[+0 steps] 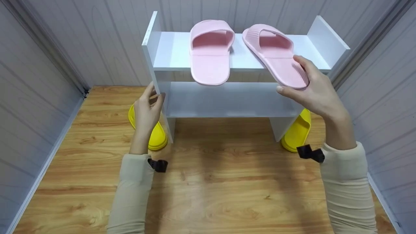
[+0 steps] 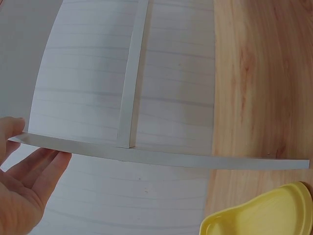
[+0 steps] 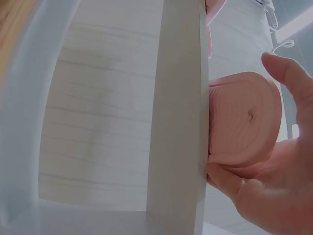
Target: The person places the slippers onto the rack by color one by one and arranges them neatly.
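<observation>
A white two-tier shoe rack (image 1: 234, 99) stands on the floor. My left hand (image 1: 147, 109) grips the front edge of its left side panel (image 2: 166, 157), thumb on one side and fingers on the other. On the top shelf, the left pink slipper (image 1: 211, 66) points straight back. The right pink slipper (image 1: 282, 66) lies askew, its heel hanging past the shelf's front edge. My right hand (image 1: 320, 89) spans that heel. In the right wrist view its fingers touch one side of the slipper (image 3: 247, 120), while the outstretched thumb stands apart from it.
A yellow slipper (image 1: 158, 138) lies on the wood floor beside the rack's left panel. Another yellow slipper (image 1: 296, 133) lies beside the right panel. Pale panelled walls (image 1: 35, 97) enclose the floor at the back and both sides.
</observation>
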A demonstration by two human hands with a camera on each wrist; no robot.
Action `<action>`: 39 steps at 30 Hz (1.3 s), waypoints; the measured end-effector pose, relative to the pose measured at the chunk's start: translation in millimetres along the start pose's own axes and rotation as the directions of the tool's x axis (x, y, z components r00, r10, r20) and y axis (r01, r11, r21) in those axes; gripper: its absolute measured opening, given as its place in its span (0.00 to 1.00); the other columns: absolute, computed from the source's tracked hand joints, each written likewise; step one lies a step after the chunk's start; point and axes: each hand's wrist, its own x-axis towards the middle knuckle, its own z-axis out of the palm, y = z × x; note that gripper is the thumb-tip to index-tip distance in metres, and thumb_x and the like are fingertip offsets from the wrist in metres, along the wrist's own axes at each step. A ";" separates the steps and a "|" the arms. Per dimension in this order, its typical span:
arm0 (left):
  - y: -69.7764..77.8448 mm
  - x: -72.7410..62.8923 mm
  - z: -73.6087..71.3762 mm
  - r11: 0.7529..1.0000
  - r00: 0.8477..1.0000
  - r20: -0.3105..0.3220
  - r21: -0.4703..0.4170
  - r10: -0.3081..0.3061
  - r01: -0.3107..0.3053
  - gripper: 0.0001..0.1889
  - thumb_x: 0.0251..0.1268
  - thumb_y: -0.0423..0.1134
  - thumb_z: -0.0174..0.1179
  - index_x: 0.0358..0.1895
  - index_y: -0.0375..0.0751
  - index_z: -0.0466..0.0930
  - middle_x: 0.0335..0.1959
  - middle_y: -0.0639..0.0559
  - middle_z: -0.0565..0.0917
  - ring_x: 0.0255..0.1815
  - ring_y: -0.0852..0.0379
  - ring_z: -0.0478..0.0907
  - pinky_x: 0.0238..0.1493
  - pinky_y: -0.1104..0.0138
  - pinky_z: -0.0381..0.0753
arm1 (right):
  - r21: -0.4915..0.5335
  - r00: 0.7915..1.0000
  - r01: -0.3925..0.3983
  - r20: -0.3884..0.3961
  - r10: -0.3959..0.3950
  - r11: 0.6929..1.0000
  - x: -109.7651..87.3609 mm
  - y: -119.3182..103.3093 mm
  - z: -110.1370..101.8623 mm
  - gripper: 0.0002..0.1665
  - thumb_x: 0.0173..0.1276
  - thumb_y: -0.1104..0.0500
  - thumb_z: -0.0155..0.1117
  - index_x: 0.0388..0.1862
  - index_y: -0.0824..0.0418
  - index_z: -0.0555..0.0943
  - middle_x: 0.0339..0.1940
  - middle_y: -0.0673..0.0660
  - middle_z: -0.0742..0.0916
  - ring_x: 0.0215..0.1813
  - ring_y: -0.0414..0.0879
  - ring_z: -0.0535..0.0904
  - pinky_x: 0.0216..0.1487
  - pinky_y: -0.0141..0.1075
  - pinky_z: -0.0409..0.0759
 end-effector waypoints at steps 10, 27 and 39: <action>0.4 0.4 0.6 1.000 1.000 -0.006 0.000 0.010 -0.010 0.20 0.59 0.33 0.55 0.57 0.42 0.71 0.47 0.42 0.77 0.46 0.49 0.75 0.42 0.60 0.77 | 0.055 0.969 0.080 -0.237 -0.065 0.995 -0.4 1.4 22.0 0.46 0.49 0.50 0.70 0.63 0.63 0.61 0.60 0.57 0.70 0.56 0.46 0.66 0.58 0.33 0.63; 0.0 1.7 0.4 0.999 0.999 0.022 0.010 -0.034 0.034 0.21 0.60 0.34 0.54 0.59 0.45 0.69 0.48 0.44 0.77 0.46 0.53 0.76 0.43 0.63 0.76 | 0.151 0.905 0.154 -0.418 -0.078 0.976 -12.3 -38.5 45.1 0.39 0.49 0.59 0.70 0.57 0.76 0.65 0.53 0.67 0.74 0.54 0.51 0.70 0.54 0.37 0.69; -0.1 0.6 -0.6 1.000 1.000 0.005 0.004 -0.016 0.016 0.21 0.60 0.34 0.55 0.58 0.44 0.70 0.47 0.43 0.77 0.45 0.51 0.76 0.42 0.61 0.77 | 0.199 0.890 0.152 -0.454 -0.047 0.968 -10.9 -41.6 52.9 0.39 0.49 0.59 0.70 0.57 0.74 0.66 0.54 0.65 0.73 0.54 0.49 0.67 0.54 0.36 0.68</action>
